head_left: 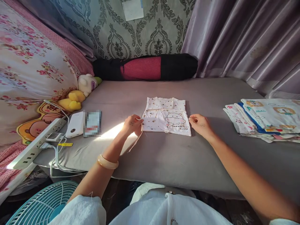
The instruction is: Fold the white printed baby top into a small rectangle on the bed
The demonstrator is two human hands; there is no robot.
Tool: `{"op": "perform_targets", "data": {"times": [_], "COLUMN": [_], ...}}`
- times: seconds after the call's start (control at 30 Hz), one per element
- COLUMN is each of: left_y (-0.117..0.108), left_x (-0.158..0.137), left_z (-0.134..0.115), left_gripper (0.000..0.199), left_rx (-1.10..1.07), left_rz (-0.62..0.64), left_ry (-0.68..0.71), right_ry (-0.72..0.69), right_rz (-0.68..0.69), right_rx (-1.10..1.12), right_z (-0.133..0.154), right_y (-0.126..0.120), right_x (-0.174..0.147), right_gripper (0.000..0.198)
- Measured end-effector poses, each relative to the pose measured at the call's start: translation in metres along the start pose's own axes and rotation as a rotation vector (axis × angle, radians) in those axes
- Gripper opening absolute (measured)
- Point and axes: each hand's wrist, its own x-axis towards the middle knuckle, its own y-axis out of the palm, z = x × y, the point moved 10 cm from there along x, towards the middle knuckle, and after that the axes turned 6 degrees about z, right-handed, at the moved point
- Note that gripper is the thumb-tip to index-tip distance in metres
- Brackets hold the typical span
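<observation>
on the matte grey cloth-covered surface (161,162), the small white printed garment with a cartoon animal (177,120) lies flat near the middle. our left hand (132,124) pinches its left edge; our curled right hand (199,124) is at its right edge, and we cannot tell whether it grips. we judge it best to pull both edges lightly and evenly, keeping layers square. the fabric looks soft and thin, its outline boxy; along the surface's far edge lies a long black roll with red mesh (142,68).
</observation>
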Motion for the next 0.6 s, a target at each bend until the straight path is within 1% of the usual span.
{"op": "perform_targets", "data": {"times": [0.1, 0.2, 0.33, 0.4, 0.43, 0.5, 0.6], "left_y": [0.011, 0.022, 0.023, 0.023, 0.023, 0.024, 0.028], "left_x": [-0.012, -0.024, -0.037, -0.041, -0.042, -0.043, -0.039], "left_z": [-0.001, -0.003, -0.006, -0.009, -0.011, -0.013, -0.012], "left_gripper": [0.026, 0.041, 0.064, 0.069, 0.068, 0.062, 0.046], "left_rx": [-0.068, -0.186, -0.276, -0.33, -0.366, -0.447, -0.579], "left_rz": [0.06, 0.151, 0.192, 0.22, 0.235, 0.268, 0.322], "left_ry": [-0.054, -0.061, -0.05, -0.015, 0.007, 0.039, 0.036], "right_ry": [0.057, 0.093, 0.038, -0.009, -0.024, -0.027, 0.052], "right_rz": [0.018, 0.077, 0.15, 0.19, 0.213, 0.271, 0.371], "right_rx": [-0.015, -0.007, 0.078, 0.146, 0.186, 0.283, 0.463], "right_z": [0.001, 0.006, 0.015, 0.017, 0.018, 0.017, 0.013], "right_y": [0.002, 0.008, 0.013, 0.015, 0.016, 0.019, 0.024], "right_x": [-0.009, -0.021, -0.04, -0.048, -0.052, -0.056, -0.058], "right_gripper": [0.024, 0.023, 0.037, 0.045, 0.047, 0.044, 0.039]}}
